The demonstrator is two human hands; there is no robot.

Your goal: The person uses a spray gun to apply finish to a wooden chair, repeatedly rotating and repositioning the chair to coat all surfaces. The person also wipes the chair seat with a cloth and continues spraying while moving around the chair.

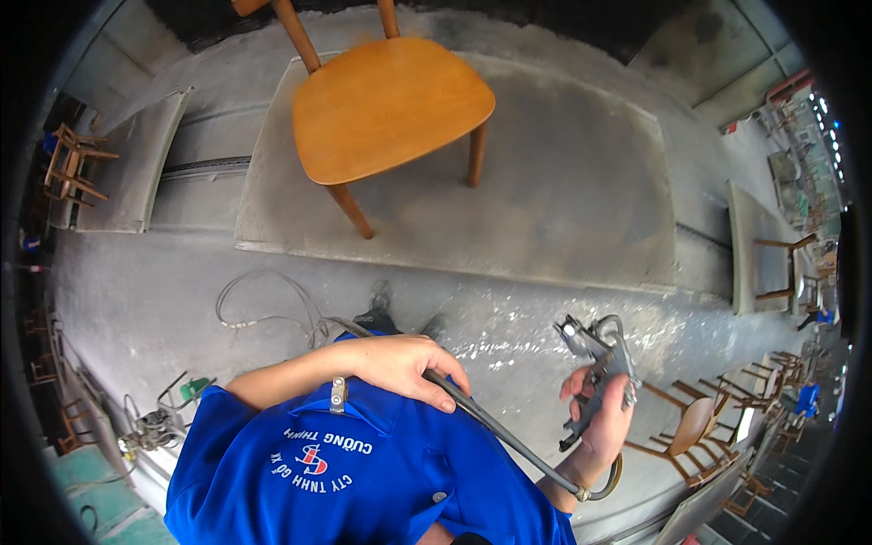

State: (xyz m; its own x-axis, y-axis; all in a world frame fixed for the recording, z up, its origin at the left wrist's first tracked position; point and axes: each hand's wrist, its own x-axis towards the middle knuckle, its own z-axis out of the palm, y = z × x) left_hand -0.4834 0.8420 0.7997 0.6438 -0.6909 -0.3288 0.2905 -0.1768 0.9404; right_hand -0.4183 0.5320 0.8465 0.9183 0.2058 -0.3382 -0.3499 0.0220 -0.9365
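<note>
Right hand is gripping a grey metal spray gun by its handle, fingers wrapped closed around the grip, thumb up along the side. The gun is being held out in front of the body at the right, nozzle end tipped up and away toward the platform, well apart from the chair. Whether a finger is resting on the trigger cannot be told; the gun body is hiding it.

Left hand is lying across the chest, fingers curled shut around the dark hose. The hose is running from that hand down to a brass fitting near the right wrist, then looping up to the gun's base. Holding it this way is probably keeping slack off the gun hand and the line clear of the legs.

A tan wooden chair is standing upright on a raised grey platform, alone near the middle of it, likely so every side stays reachable. The platform and floor are carrying a pale, dusty coating.

A thinner pale hose is lying in loops on the floor at the left. More bare-wood chairs are standing in a row at the lower right, and another at far left.
</note>
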